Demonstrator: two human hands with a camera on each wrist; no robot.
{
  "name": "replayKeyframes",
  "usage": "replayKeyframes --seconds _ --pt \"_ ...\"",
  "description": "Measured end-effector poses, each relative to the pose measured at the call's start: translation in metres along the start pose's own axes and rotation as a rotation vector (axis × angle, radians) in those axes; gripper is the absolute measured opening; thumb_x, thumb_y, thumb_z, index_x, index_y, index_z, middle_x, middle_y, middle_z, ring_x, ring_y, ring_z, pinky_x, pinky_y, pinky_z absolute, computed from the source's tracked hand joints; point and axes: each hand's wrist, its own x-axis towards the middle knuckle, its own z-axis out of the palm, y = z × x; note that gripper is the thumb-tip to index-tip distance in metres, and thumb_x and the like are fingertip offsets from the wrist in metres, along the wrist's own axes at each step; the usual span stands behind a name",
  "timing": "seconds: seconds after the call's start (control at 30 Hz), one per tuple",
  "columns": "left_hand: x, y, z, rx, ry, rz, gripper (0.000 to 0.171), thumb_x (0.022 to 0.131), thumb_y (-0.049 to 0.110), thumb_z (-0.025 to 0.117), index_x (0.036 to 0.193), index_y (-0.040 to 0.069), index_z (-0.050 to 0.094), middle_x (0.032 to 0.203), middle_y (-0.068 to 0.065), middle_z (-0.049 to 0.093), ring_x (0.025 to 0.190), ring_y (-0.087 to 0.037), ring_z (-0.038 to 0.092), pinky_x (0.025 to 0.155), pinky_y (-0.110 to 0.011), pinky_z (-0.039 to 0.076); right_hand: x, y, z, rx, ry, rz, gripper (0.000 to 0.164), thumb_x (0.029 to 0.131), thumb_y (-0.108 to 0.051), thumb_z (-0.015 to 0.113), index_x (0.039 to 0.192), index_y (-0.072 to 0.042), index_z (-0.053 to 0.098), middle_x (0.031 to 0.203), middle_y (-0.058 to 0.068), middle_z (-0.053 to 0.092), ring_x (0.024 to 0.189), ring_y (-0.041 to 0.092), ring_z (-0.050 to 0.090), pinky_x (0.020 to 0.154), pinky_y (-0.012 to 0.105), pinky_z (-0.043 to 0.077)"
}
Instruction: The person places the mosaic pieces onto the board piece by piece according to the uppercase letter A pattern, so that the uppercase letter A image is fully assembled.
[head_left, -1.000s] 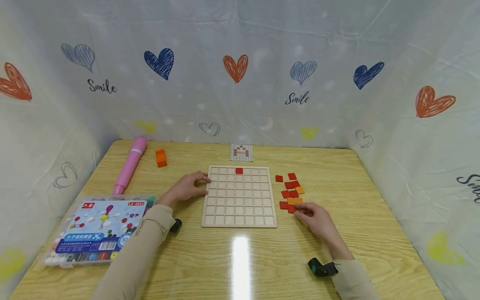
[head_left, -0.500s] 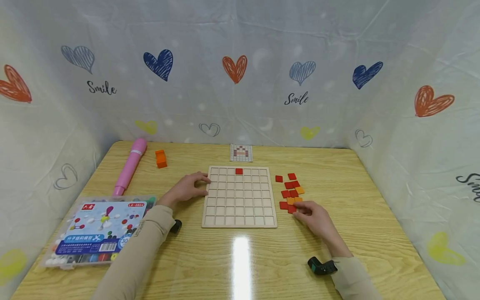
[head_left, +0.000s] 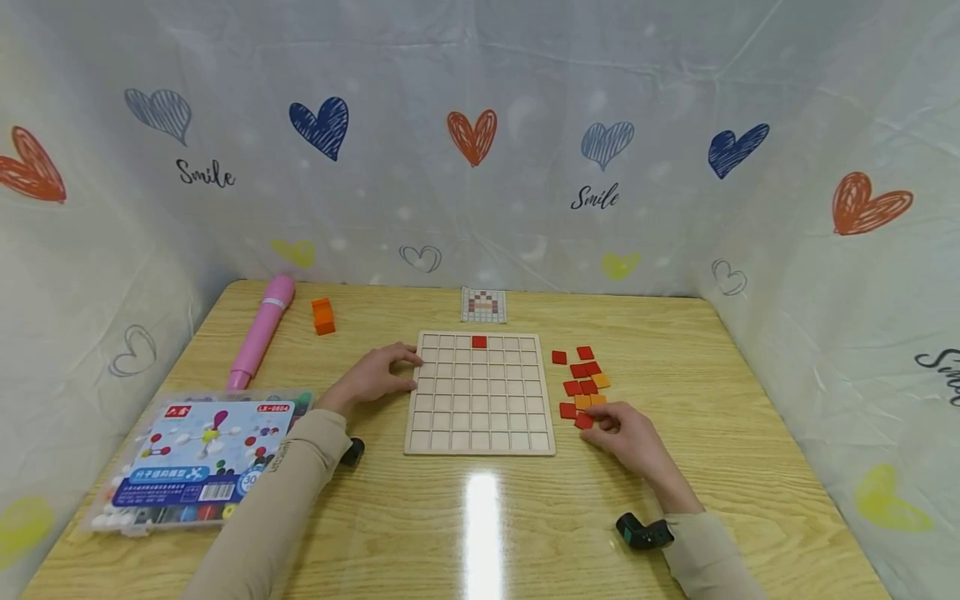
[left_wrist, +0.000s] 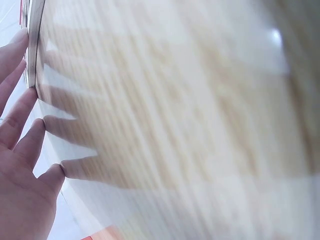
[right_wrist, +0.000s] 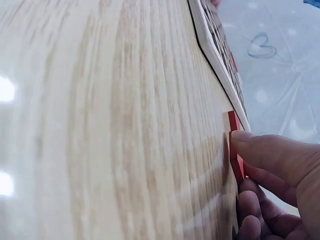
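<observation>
Red tile (head_left: 583, 422), likely light and rigid, best held by opposite edges: right hand (head_left: 633, 437) pinches it, left hand (head_left: 372, 375) lies relaxed

Card (head_left: 483, 305) at the back's too tiny to read properly, could be a tile pattern. Left sleeve (head_left: 258, 508) hides a corner of the plastic box (head_left: 206, 450) and runs out of frame. Left wrist cam chops off the left grip (left_wrist: 22, 170), smears the counter (left_wrist: 165, 125). The right grip (head_left: 632, 437) covers part of a red tile (right_wrist: 237, 162).
</observation>
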Motion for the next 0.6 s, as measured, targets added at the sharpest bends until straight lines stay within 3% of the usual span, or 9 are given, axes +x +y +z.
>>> replayKeyframes --seconds 0.37,0.6 --pt "0.001 0.0 -0.001 0.008 -0.005 -0.004 0.037 0.088 0.014 0.073 0.123 0.005 0.065 0.149 -0.017 0.043 0.146 -0.038 0.02 0.118 -0.054 0.015 0.0 -0.004 0.004 -0.11 0.007 -0.104 0.025 0.085 -0.013 0.076 0.106 -0.001 0.071 0.099 0.009 0.062 0.084 0.018 0.057 0.075 0.035 0.051" --pt "0.001 0.0 -0.001 0.004 -0.004 -0.01 0.037 0.089 0.015 0.073 0.124 0.006 0.065 0.15 -0.015 0.043 0.146 -0.036 0.02 0.118 -0.053 0.015 -0.001 -0.018 0.001 -0.217 -0.052 -0.165 0.022 0.087 -0.012 0.074 0.104 0.001 0.07 0.094 0.007 0.062 0.081 0.016 0.056 0.072 0.034 0.052"
